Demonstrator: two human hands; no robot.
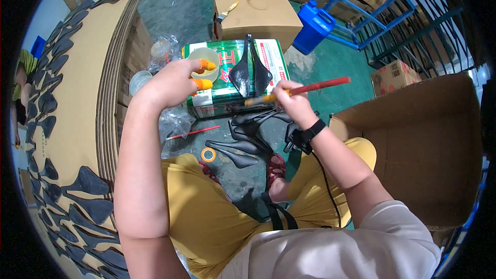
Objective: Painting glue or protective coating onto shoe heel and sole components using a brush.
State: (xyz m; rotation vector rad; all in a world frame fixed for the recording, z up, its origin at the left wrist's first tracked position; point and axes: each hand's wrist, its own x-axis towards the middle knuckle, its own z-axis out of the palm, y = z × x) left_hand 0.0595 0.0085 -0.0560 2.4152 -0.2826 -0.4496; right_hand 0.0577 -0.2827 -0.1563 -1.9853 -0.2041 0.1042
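My right hand [295, 104] is closed around a paintbrush [323, 83] with a red handle; its bristles point left, over the near edge of a green and white package [222, 51]. Two black, paddle-shaped parts [262, 76] with narrow stems rest on this package, stems toward the far side. My left hand [188, 80] wears orange finger covers and reaches over a round, pale translucent bowl [203, 54] at the package's left. Its covered fingers are apart, with nothing visible between them. Whether they touch the bowl is unclear.
More black parts [235, 147], an orange tape roll [208, 155] and a red stick [194, 132] lie on the floor. Cardboard sheets [82, 98] bearing many black pieces stand left. An open carton [429, 149] is at right. Beyond are boxes [258, 15] and a blue jug [313, 26].
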